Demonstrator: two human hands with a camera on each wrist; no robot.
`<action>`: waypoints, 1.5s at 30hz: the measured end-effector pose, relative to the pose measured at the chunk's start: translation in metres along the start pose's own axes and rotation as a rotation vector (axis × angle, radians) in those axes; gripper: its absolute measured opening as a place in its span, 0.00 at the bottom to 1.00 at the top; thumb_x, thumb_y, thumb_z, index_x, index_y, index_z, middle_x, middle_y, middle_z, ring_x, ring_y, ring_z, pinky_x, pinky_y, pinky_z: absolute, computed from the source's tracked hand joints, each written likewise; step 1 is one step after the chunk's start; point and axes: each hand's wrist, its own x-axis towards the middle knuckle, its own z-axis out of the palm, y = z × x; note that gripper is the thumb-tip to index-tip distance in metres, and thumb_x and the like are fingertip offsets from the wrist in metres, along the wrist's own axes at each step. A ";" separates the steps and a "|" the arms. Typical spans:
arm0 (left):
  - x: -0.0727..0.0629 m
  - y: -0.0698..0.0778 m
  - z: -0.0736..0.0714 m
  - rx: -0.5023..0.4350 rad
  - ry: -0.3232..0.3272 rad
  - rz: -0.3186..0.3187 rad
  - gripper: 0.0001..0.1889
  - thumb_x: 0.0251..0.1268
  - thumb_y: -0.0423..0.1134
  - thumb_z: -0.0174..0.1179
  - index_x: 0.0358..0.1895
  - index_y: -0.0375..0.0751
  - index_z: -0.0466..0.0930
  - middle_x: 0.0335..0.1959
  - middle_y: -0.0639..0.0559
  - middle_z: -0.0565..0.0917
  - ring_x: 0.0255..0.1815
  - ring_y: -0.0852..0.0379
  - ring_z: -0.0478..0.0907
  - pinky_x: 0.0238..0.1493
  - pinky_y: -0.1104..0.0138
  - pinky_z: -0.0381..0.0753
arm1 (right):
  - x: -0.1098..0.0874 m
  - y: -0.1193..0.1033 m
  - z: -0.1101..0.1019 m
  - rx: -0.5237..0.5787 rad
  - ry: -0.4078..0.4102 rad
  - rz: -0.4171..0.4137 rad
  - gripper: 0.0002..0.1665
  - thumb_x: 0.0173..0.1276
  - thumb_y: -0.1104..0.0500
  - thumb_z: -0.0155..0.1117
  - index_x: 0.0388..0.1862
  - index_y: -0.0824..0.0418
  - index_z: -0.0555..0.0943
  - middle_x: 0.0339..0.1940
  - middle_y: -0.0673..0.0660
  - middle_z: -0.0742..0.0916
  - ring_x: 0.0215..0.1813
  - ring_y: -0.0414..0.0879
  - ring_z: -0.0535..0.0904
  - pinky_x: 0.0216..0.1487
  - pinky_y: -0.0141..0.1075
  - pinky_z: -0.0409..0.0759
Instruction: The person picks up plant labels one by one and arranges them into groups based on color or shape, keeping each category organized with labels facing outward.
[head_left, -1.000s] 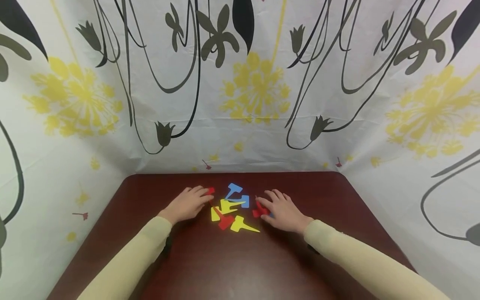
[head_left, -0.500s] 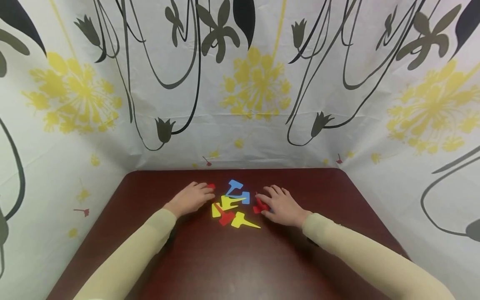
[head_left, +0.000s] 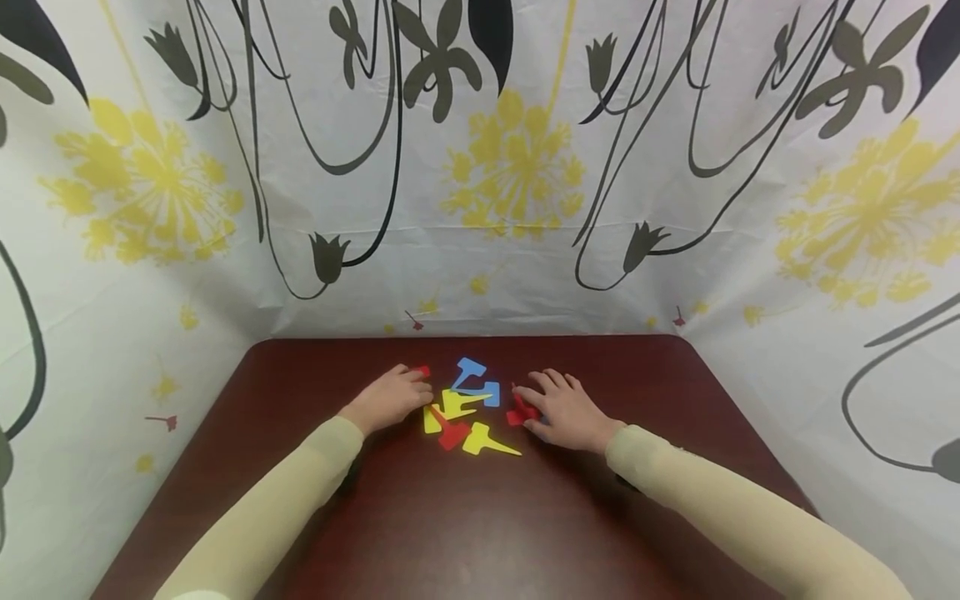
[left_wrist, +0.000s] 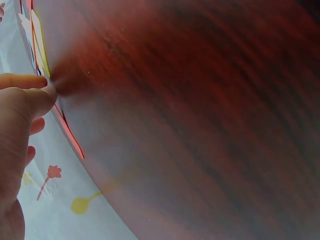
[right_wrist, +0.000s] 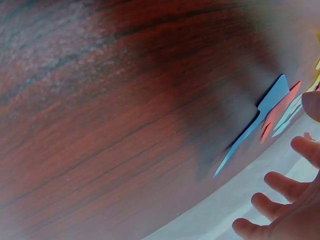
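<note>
The left hand has its thumb and forefinger close together at the tips; whether they pinch something, I cannot tell. One red tag lies at its two o'clock, just beside the fingers. The right hand keeps its fingers spread; another red tag is at its nine o'clock. Between both hands, yellow tags and blue tags lie on the table.

Three yellow tags, three red tags, three blue tags
</note>
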 end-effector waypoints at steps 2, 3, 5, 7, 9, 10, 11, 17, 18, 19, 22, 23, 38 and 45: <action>0.001 -0.001 0.000 0.029 0.007 0.008 0.16 0.59 0.45 0.74 0.51 0.56 0.87 0.52 0.58 0.87 0.60 0.53 0.78 0.63 0.52 0.74 | 0.001 0.000 -0.001 0.001 0.002 0.002 0.39 0.68 0.39 0.67 0.76 0.47 0.70 0.73 0.63 0.71 0.72 0.62 0.62 0.68 0.66 0.62; 0.001 -0.002 0.000 0.041 0.010 0.014 0.15 0.58 0.45 0.75 0.50 0.56 0.88 0.52 0.58 0.87 0.59 0.53 0.79 0.63 0.53 0.74 | 0.001 -0.001 -0.001 0.001 0.002 0.002 0.39 0.68 0.40 0.67 0.76 0.47 0.70 0.73 0.63 0.71 0.72 0.62 0.62 0.68 0.66 0.62; 0.000 -0.003 -0.001 0.060 0.016 0.027 0.14 0.58 0.45 0.75 0.48 0.56 0.88 0.50 0.58 0.87 0.57 0.53 0.80 0.61 0.53 0.75 | 0.002 -0.001 -0.001 0.002 0.000 0.002 0.39 0.68 0.40 0.67 0.76 0.47 0.70 0.73 0.63 0.71 0.73 0.63 0.62 0.68 0.66 0.62; -0.001 -0.004 -0.002 0.074 0.021 0.041 0.14 0.57 0.46 0.76 0.47 0.56 0.88 0.48 0.58 0.88 0.55 0.54 0.80 0.60 0.54 0.77 | 0.003 -0.002 -0.001 0.003 -0.001 0.001 0.39 0.68 0.40 0.67 0.76 0.47 0.70 0.73 0.63 0.71 0.72 0.62 0.62 0.68 0.66 0.61; -0.003 -0.005 -0.002 0.075 0.027 0.052 0.14 0.56 0.46 0.76 0.46 0.56 0.88 0.47 0.57 0.88 0.53 0.54 0.81 0.58 0.55 0.78 | 0.003 -0.002 0.000 -0.006 0.003 0.000 0.40 0.67 0.40 0.67 0.76 0.47 0.70 0.73 0.62 0.71 0.72 0.62 0.62 0.67 0.67 0.62; -0.004 -0.005 -0.002 0.074 0.031 0.057 0.15 0.56 0.47 0.76 0.46 0.55 0.88 0.46 0.57 0.88 0.51 0.55 0.82 0.57 0.55 0.79 | 0.003 -0.002 0.000 -0.010 0.005 0.000 0.40 0.67 0.40 0.67 0.76 0.47 0.70 0.73 0.62 0.71 0.72 0.61 0.63 0.67 0.67 0.62; -0.005 -0.006 -0.002 0.073 0.038 0.060 0.14 0.56 0.47 0.76 0.46 0.55 0.88 0.45 0.57 0.88 0.50 0.55 0.82 0.56 0.57 0.80 | 0.003 -0.001 0.001 -0.013 0.008 0.000 0.40 0.67 0.40 0.67 0.75 0.47 0.71 0.72 0.62 0.71 0.72 0.61 0.63 0.67 0.67 0.62; -0.012 -0.007 -0.001 0.065 0.117 0.069 0.14 0.55 0.47 0.77 0.43 0.52 0.86 0.38 0.58 0.88 0.39 0.58 0.82 0.47 0.64 0.84 | 0.004 -0.001 -0.001 -0.017 0.012 0.004 0.41 0.66 0.39 0.68 0.76 0.47 0.70 0.72 0.62 0.71 0.72 0.61 0.63 0.68 0.66 0.62; -0.013 -0.008 -0.001 0.069 0.135 0.071 0.14 0.55 0.47 0.77 0.42 0.51 0.85 0.37 0.57 0.88 0.37 0.59 0.82 0.45 0.65 0.84 | 0.004 -0.001 -0.001 -0.014 0.013 0.005 0.41 0.66 0.39 0.68 0.76 0.47 0.70 0.72 0.62 0.71 0.72 0.62 0.63 0.68 0.66 0.62; -0.015 -0.009 -0.001 0.073 0.156 0.074 0.14 0.54 0.46 0.77 0.41 0.50 0.85 0.36 0.57 0.87 0.36 0.59 0.82 0.43 0.65 0.85 | 0.004 -0.001 -0.001 -0.011 0.015 0.007 0.41 0.66 0.39 0.68 0.76 0.48 0.70 0.72 0.62 0.71 0.72 0.62 0.62 0.68 0.66 0.61; -0.020 -0.011 -0.001 0.098 0.206 0.081 0.14 0.54 0.44 0.78 0.41 0.49 0.84 0.34 0.56 0.87 0.32 0.59 0.82 0.39 0.66 0.85 | 0.004 -0.001 -0.002 -0.010 0.018 0.006 0.42 0.66 0.39 0.68 0.76 0.48 0.70 0.72 0.63 0.71 0.72 0.62 0.62 0.68 0.67 0.61; -0.021 -0.011 -0.001 0.105 0.219 0.084 0.15 0.54 0.44 0.78 0.41 0.48 0.84 0.33 0.55 0.87 0.31 0.59 0.82 0.38 0.66 0.85 | 0.004 -0.001 -0.002 -0.009 0.018 0.006 0.42 0.66 0.39 0.68 0.76 0.48 0.70 0.72 0.63 0.71 0.72 0.62 0.62 0.68 0.67 0.61; -0.054 -0.015 -0.014 0.175 0.426 0.026 0.10 0.56 0.29 0.73 0.36 0.41 0.80 0.26 0.48 0.82 0.19 0.54 0.75 0.17 0.64 0.76 | -0.002 0.001 0.001 0.007 0.042 0.000 0.40 0.67 0.41 0.68 0.76 0.50 0.70 0.73 0.63 0.71 0.73 0.64 0.62 0.68 0.68 0.59; -0.075 -0.011 -0.025 0.173 0.426 -0.013 0.11 0.55 0.31 0.75 0.38 0.39 0.82 0.27 0.46 0.83 0.19 0.53 0.77 0.17 0.64 0.78 | -0.003 -0.002 0.001 0.004 0.053 -0.008 0.41 0.67 0.42 0.68 0.76 0.50 0.70 0.73 0.64 0.71 0.72 0.65 0.63 0.68 0.69 0.58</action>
